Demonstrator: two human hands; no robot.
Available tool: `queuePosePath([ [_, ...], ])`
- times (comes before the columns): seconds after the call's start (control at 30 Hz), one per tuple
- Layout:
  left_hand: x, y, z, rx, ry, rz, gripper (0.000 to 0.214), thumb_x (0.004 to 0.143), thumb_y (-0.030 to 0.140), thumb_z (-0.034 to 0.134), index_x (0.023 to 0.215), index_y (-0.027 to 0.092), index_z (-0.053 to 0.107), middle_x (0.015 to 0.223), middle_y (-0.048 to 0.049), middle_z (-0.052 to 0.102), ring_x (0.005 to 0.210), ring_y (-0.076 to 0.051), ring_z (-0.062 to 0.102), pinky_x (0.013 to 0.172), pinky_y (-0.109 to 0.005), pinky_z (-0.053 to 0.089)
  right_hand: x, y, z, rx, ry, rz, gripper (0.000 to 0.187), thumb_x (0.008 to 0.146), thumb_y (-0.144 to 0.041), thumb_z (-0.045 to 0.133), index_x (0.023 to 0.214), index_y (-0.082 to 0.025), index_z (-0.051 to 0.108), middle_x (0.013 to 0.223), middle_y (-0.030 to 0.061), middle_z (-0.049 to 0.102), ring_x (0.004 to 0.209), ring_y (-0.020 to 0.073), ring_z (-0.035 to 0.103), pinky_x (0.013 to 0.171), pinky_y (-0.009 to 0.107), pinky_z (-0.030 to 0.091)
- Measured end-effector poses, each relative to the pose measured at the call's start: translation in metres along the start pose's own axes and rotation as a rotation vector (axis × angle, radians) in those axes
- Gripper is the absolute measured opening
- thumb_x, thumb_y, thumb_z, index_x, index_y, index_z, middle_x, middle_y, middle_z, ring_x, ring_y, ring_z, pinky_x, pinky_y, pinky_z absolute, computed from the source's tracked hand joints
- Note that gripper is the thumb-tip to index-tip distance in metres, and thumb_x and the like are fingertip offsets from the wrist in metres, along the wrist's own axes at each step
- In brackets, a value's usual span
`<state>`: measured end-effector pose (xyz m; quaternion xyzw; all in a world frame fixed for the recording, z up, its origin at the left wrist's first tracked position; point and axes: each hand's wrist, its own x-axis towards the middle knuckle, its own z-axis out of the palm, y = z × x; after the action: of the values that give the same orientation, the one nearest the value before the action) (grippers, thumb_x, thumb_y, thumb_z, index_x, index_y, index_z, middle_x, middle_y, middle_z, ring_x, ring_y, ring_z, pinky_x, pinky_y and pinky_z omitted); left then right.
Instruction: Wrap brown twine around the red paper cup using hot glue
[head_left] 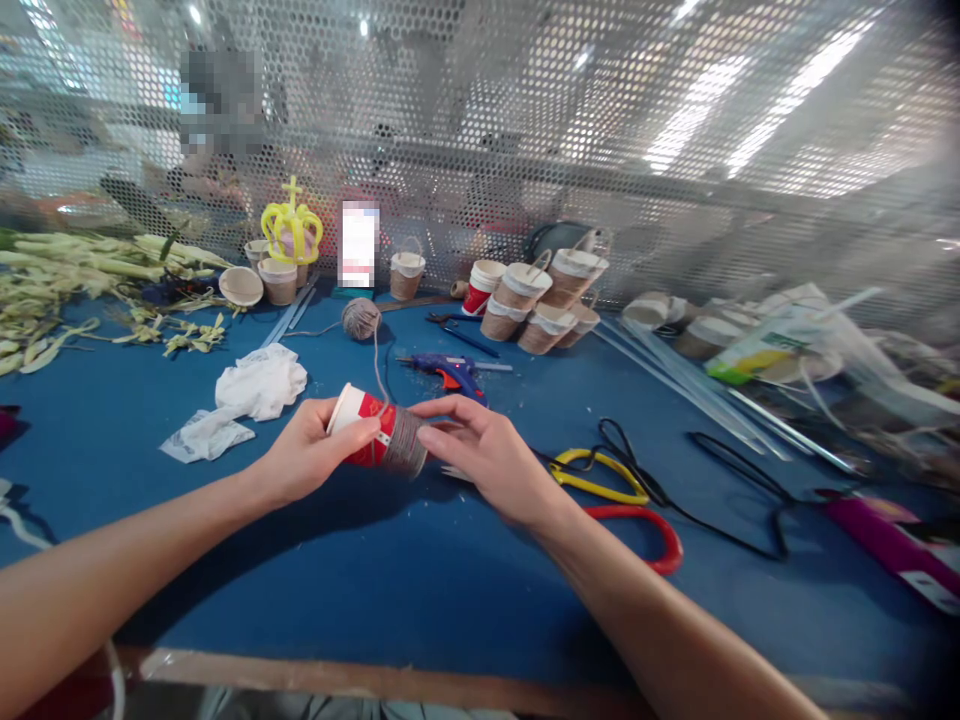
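Note:
A red and white paper cup (366, 408) lies tilted on its side above the table, its rim pointing left. My left hand (300, 455) is closed around the rim end, thumb across the front. Grey yarn (407, 442) is wound in close turns around the cup's base half. My right hand (491, 450) holds that wrapped end, with thumb and forefinger on the yarn. From the cup, a strand runs up to a grey yarn ball (362, 319) farther back. A blue glue gun (450, 374) lies just behind my right hand.
Scissors with yellow and red handles (600, 475) and a black cord (731, 470) lie right. Twine-wrapped cups (517, 285) stand at the back, near clear sticks (690, 385). White crumpled material (259, 382) is left. A perforated metal screen (480, 130) rises behind.

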<state>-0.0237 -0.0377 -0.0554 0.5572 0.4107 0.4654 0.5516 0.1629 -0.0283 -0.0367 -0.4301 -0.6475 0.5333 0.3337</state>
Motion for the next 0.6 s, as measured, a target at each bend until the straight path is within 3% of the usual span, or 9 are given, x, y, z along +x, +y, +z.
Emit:
queuePosePath([
  [0.37, -0.0047, 0.0011, 0.0006, 0.163, 0.023, 0.027, 0.020, 0.071, 0.032, 0.057, 0.066, 0.014, 0.064, 0.056, -0.0001, 0.057, 0.049, -0.010, 0.045, 0.046, -0.020, 0.035, 0.0001, -0.0047, -0.0017, 0.034, 0.055, -0.023, 0.013, 0.078, -0.025, 0.051, 0.085, -0.017, 0.058, 0.080, 0.0008, 0.062, 0.072, 0.0114, 0.061, 0.073, 0.029, 0.050],
  [0.6, -0.0054, 0.0038, 0.0014, 0.180, 0.007, 0.028, 0.019, 0.071, 0.030, 0.056, 0.063, 0.014, 0.061, 0.055, 0.0012, 0.054, 0.049, -0.009, 0.043, 0.047, -0.019, 0.034, 0.0009, -0.0025, -0.0030, -0.033, 0.006, -0.001, 0.020, 0.075, -0.030, 0.057, 0.088, -0.015, 0.057, 0.081, 0.0033, 0.064, 0.073, 0.0132, 0.062, 0.072, 0.030, 0.049],
])
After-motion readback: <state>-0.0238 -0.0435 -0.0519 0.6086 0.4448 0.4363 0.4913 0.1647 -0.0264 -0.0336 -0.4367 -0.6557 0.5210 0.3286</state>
